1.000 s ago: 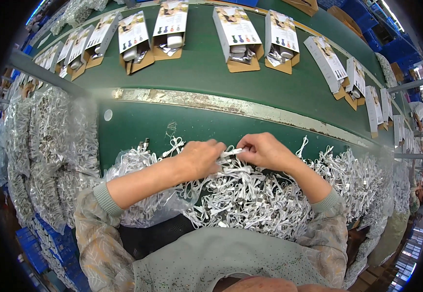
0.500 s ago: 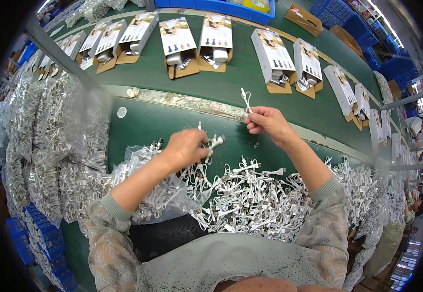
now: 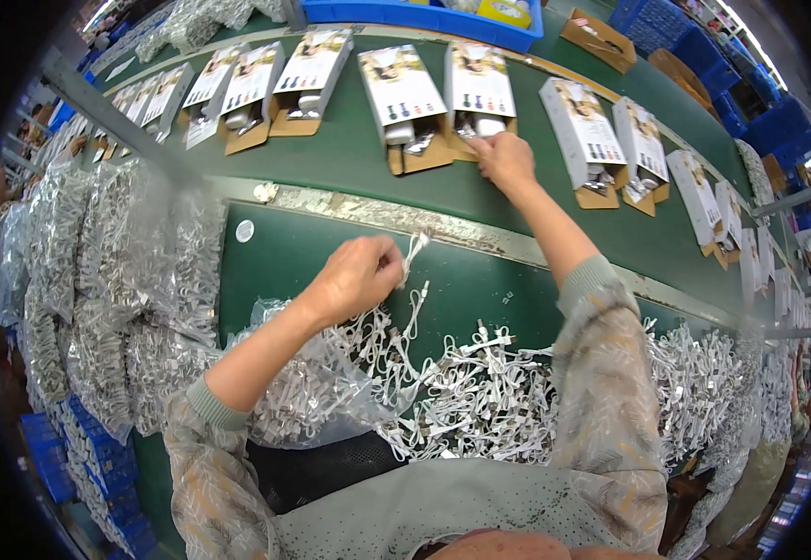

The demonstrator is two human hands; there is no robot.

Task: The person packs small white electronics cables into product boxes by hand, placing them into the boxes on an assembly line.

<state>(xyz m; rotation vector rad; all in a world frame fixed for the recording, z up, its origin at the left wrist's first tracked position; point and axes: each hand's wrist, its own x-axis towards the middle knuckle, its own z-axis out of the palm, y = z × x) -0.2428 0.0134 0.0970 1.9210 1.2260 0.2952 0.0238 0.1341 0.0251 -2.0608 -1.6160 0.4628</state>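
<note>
My left hand [image 3: 354, 277] is closed on a short white USB cable [image 3: 415, 250], held above the bench by the near edge of the belt. My right hand [image 3: 506, 161] reaches over the belt to the open lower end of a white printed carton [image 3: 479, 84]. Its fingertips are bent together at the cardboard flap, and whatever they hold is hidden. Inside that opening shows a white rounded item [image 3: 489, 125]. A matching carton [image 3: 400, 89] lies open just to the left. Below my hands spreads a heap of white cables [image 3: 489, 397], beside an opened clear plastic bag [image 3: 312, 401] of cables.
More open cartons [image 3: 585, 131] lie along the green belt [image 3: 331, 173]. A worn metal rail [image 3: 368, 211] separates belt and bench. Bagged cables [image 3: 97, 243] are stacked at left, next to a metal post [image 3: 107, 107]. A blue bin [image 3: 415, 13] stands at the far side.
My right hand has moved forward from over the rail to the carton's opening; the cable it held is out of sight. The cartons have shifted right. My left hand still holds a cable.
</note>
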